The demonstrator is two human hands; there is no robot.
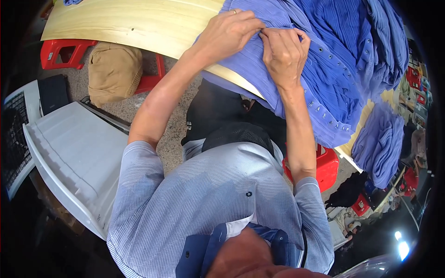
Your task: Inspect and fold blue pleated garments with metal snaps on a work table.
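Observation:
A periwinkle-blue garment of finely ribbed cloth (250,76) lies spread over the table edge before me. My left hand (234,33) pinches its cloth with thumb and fingers, a ring on one finger. Close beside it, my right hand (286,53) is closed in a pinch on the same cloth, fingers curled. Whatever lies between the two sets of fingertips is too small to make out. To the right of my hands, a row of small metal fasteners (327,116) runs along a garment's edge. Deeper blue pleated cloth (331,28) is heaped beyond.
The pale wooden table (125,21) stretches to the far left. A folded pile of periwinkle cloth (380,143) rests at right. Below stand a red stool (327,169), another red stool (65,53), a tan cloth bundle (114,74) and a white plastic panel (79,157).

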